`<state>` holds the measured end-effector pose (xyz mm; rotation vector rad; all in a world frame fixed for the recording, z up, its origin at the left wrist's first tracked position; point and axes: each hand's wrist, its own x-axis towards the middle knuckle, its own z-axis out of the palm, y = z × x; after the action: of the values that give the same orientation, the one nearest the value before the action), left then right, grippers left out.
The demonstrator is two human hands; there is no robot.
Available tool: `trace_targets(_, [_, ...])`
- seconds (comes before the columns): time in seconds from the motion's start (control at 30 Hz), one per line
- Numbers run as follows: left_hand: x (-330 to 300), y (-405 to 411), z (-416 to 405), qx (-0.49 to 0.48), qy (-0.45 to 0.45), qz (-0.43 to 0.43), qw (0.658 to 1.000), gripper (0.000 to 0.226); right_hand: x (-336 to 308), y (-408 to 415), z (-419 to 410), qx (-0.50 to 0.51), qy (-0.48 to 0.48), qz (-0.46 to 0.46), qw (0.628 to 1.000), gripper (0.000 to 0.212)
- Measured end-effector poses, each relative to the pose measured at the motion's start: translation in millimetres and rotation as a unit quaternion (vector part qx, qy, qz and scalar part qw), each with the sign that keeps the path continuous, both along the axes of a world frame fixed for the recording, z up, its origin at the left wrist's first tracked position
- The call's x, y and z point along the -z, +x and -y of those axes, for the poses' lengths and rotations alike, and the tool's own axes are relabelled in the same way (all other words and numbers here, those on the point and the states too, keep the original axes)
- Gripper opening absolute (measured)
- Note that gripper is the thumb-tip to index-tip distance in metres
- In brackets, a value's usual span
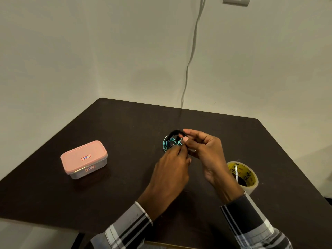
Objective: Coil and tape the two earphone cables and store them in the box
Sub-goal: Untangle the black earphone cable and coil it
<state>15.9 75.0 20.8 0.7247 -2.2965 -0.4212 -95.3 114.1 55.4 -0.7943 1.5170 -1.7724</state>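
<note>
My right hand (203, 150) pinches the glossy black cable (175, 134) loop; my left hand (172, 162) fingers close on thin teal cable (166, 146), half hidden. Pink-lidded box (83, 159) sits shut, far left.

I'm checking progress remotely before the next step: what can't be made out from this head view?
- Black earphone cable: coil state unclear; right hand covers part.
- Teal earphone cable: tangle too small; left hand hides its near side.
- Box: contents hidden by its pink lid; label writing too small.
- Tape roll: partly behind the right wrist; free end unclear.
</note>
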Motion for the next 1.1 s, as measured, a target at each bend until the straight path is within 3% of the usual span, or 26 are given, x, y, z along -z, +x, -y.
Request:
trace_targets(0.1, [-2.6,6.3,-0.2,0.019,0.017,-0.047,0.999,0.034,-5.2,-4.6,-2.5,-0.004,-0.008,-0.042,0.999,0.023])
trace_targets(0.2, [-14.6,16.2,11.5,-0.009,0.015,-0.142,0.99,0.015,-13.3,-10.5,-7.0,-0.019,-0.007,-0.098,0.995,0.022])
trace_targets(0.33, [-26.5,25.2,39.0,-0.05,0.045,-0.228,0.971,0.018,-27.2,-16.9,-14.8,-0.046,0.012,-0.15,0.987,0.021])
trace_targets(0.43, [-36.3,25.9,53.5,0.026,0.183,-0.197,0.963,0.023,-37.0,-19.9,-19.3,-0.078,0.026,-0.184,0.98,0.02])
trace_targets(0.5, [-42.7,25.1,57.7,0.14,0.322,-0.161,0.922,0.027,-41.3,-20.9,-21.2,-0.104,0.031,-0.199,0.974,0.02])
trace_targets(0.57, [-44.7,26.6,61.1,0.209,0.374,-0.114,0.896,0.03,-44.1,-21.9,-21.6,-0.125,0.036,-0.206,0.97,0.021])
trace_targets(0.8, [-35.1,36.6,65.9,0.202,0.419,-0.092,0.88,0.024,-32.4,-26.1,-19.5,-0.173,0.082,-0.172,0.966,0.021])
trace_targets(1.0, [-11.9,43.3,72.1,0.138,0.39,-0.026,0.91,0.017,-1.1,-21.5,-11.4,-0.137,0.136,-0.126,0.973,0.022])
trace_targets(1.1, [5.6,43.5,76.3,0.107,0.323,0.014,0.94,0.013,22.1,-16.7,-7.7,-0.109,0.163,-0.121,0.973,0.018])
